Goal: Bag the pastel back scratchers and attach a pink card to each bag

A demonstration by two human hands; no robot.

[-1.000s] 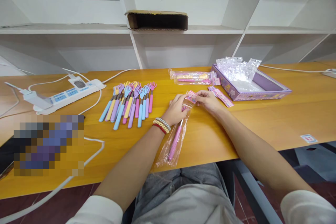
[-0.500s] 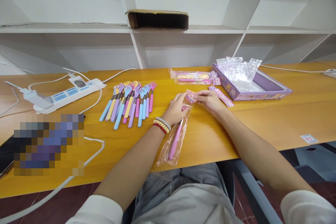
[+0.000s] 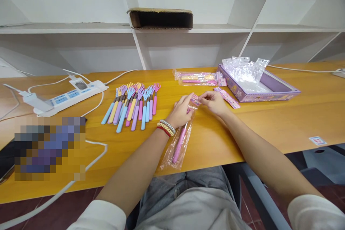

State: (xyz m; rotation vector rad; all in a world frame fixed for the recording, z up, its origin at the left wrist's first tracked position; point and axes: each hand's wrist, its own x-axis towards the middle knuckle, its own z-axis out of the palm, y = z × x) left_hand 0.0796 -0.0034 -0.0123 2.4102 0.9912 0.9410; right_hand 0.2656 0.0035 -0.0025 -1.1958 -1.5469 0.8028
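A pink-handled back scratcher [image 3: 179, 145] lies slanted inside a clear plastic bag [image 3: 172, 160] near the table's front edge. My left hand [image 3: 181, 111] is closed over the upper end of this bag, hiding the scratcher's head. At the bag's top is a small pink printed card [image 3: 195, 99]. My right hand [image 3: 214, 102] pinches at the card's right edge, thumb and forefinger together. To the left lies a group of back scratchers [image 3: 132, 106] with blue, yellow, purple and pink handles. Beyond my hands rest bagged back scratchers [image 3: 199, 78].
A purple box [image 3: 264, 97] holding clear bags [image 3: 244, 70] stands at the back right, with a strip of pink cards [image 3: 229, 99] beside it. A white power strip [image 3: 72, 95] with cables lies left. Shelves behind hold a cardboard box [image 3: 161, 19].
My right fingers have shifted slightly at the card's edge, and the card's tilt has changed a little. My left hand and the bag stay in place.
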